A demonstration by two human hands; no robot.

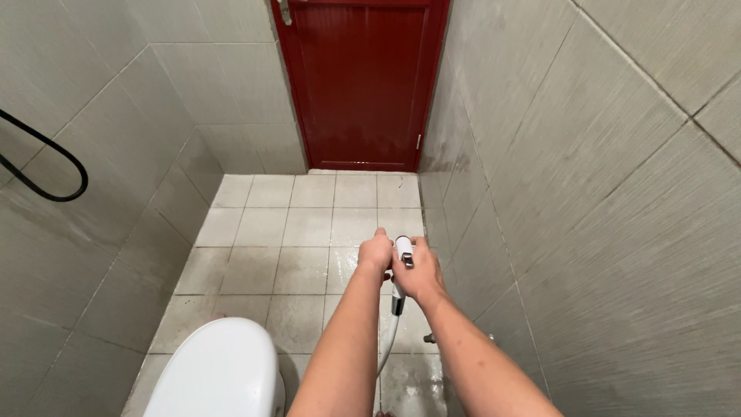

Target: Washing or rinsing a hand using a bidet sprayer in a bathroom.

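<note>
A white hand-held spray nozzle (404,249) with a metal trigger sits in both my hands, low in the middle of the view above the wet floor. My right hand (419,275) wraps its handle from the right. My left hand (374,253) grips it from the left, close against the right hand. Its pale hose (388,340) drops down between my forearms. The nozzle points away from me, toward the door.
A white toilet lid (216,371) sits at the bottom left. Pale wet floor tiles (301,232) run to a closed red door (363,85). Grey tiled walls close in on both sides; a black hose loop (54,166) hangs on the left wall.
</note>
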